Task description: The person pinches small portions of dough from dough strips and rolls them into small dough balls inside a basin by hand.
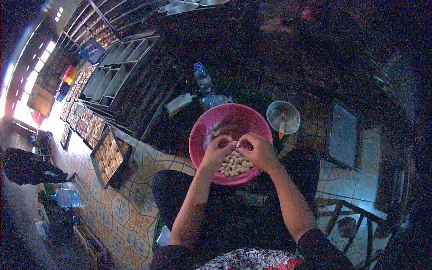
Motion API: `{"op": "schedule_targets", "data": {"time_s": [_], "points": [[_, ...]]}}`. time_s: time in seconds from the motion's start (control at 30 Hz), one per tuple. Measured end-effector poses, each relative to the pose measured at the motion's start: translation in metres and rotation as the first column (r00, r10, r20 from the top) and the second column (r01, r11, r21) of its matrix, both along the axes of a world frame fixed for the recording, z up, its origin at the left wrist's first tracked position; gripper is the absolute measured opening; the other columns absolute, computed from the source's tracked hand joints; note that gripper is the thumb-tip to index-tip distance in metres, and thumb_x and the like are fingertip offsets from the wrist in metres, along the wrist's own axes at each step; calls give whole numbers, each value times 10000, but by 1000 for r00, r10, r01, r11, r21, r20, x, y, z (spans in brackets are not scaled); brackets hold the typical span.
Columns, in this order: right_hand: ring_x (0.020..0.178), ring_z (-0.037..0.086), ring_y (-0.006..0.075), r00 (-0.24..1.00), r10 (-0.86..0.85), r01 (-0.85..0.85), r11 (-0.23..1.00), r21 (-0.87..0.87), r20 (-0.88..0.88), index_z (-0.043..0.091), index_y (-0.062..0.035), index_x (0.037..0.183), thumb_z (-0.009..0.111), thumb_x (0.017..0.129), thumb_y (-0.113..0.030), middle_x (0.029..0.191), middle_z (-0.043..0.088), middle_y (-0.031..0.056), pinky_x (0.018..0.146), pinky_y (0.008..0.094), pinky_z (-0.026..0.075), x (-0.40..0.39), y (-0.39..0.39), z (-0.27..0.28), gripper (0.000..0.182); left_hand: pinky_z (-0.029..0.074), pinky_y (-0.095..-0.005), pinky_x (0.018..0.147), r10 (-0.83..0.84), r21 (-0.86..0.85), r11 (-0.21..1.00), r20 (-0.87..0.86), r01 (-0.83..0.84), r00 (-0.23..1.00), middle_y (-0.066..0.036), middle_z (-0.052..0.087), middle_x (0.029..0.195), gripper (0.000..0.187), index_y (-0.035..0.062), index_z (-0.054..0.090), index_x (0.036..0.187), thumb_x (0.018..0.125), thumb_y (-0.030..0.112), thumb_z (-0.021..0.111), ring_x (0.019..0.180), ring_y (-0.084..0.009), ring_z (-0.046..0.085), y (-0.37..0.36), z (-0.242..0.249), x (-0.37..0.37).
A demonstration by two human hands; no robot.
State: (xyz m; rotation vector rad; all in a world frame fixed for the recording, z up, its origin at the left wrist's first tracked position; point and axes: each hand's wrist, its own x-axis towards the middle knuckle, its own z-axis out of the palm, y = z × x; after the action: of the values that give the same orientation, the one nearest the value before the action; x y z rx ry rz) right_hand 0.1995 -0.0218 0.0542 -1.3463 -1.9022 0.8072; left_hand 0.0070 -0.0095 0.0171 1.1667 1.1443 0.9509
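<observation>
A pink basin (196,148) rests between the person's knees. Many small pale rounded pieces (236,165), which look like small dough balls or nuts, are heaped in its near part, and something like clear plastic (218,129) lies at its far left. Over the heap, my left hand (219,152) and my right hand (257,151) meet with fingertips pinched together. Between them is a tiny pale bit, too small to name for certain. Both hands have curled fingers and are closed.
A metal bowl (288,114) holding an orange-handled brush (281,128) stands right of the basin. Beyond are a plastic bottle (204,78) and a plastic container (213,101). Leftward, a tray of buns (107,155) sits near a big water jug (67,198); another person (27,166) stands far left.
</observation>
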Motion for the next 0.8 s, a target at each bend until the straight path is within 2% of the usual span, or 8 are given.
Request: {"op": "schedule_targets", "data": {"time_s": [0.1, 0.17, 0.23, 0.27, 0.4, 0.5, 0.67, 0.8], "points": [[929, 673, 314, 991, 67, -80, 991, 106, 120, 659, -48, 961, 768, 822, -195, 941, 667, 129, 827, 409, 540, -1, 8, -11, 230, 509, -257, 743, -7, 54, 998, -206, 19, 978, -19, 705, 939, 257, 15, 707, 1110, 996, 236, 641, 853, -102, 631, 0, -19, -3], [945, 666, 316, 976, 29, -71, 979, 190, 217, 672, -50, 996, 773, 820, -204, 961, 663, 129, 837, 408, 545, 2, 11, -32, 255, 517, -292, 807, -11, -78, 997, -91, 4, 996, -53, 726, 965, 267, -4, 716, 1099, 978, 227, 661, 870, -129, 641, 0, -5, -7], [966, 654, 321, 974, -10, -69, 937, 342, 224, 684, -42, 1043, 784, 808, -212, 985, 655, 128, 844, 416, 549, 2, 9, -49, 308, 522, -309, 817, -98, 262, 937, -440, 232, 892, -58, 735, 962, 277, 0, 722, 1091, 964, 241, 673, 867, -135, 641, 2, -1, -8], [986, 646, 324, 968, 39, -124, 934, 335, 248, 689, -37, 1089, 780, 809, -211, 1021, 649, 133, 844, 419, 552, 3, 12, -57, 342, 521, -305, 812, -62, 282, 936, -455, 210, 888, -73, 740, 954, 268, -1, 728, 1048, 950, 245, 684, 851, -118, 631, 2, 0, -5], [978, 646, 332, 962, 53, -139, 938, 318, 266, 667, -39, 1149, 759, 826, -182, 1030, 645, 144, 842, 422, 551, -11, 14, -37, 365, 513, -310, 808, -93, -30, 996, -152, 89, 984, -43, 713, 920, 212, 12, 704, 1065, 969, 196, 656, 860, -117, 618, 14, -15, -9], [1031, 643, 338, 938, 43, -114, 975, 189, 344, 647, -68, 1211, 661, 898, -176, 1062, 663, 142, 933, 438, 530, -21, 12, -20, 331, 493, -302, 850, -86, 116, 988, -155, 105, 984, -41, 693, 1000, 194, 9, 679, 1127, 996, 126, 599, 923, -108, 593, 13, -9, -11], [939, 666, 335, 992, -68, 27, 935, 353, 105, 612, -15, 1183, 630, 958, -159, 995, 649, 174, 775, 404, 546, -9, 22, -10, 267, 428, -341, 1073, -220, 425, 863, -170, 272, 961, -110, 664, 1274, 317, 52, 584, 1315, 1000, 60, 547, 1233, -207, 587, 16, 28, -20], [861, 686, 299, 974, -218, 223, 967, 121, -55, 642, 3, 1093, 632, 971, -207, 894, 668, 166, 753, 377, 531, 17, 15, 40, 243, 526, -384, 946, -83, 195, 966, -395, 171, 915, -154, 707, 1207, 353, 47, 588, 1316, 963, 48, 569, 1110, -304, 687, 16, 36, -42]]}}
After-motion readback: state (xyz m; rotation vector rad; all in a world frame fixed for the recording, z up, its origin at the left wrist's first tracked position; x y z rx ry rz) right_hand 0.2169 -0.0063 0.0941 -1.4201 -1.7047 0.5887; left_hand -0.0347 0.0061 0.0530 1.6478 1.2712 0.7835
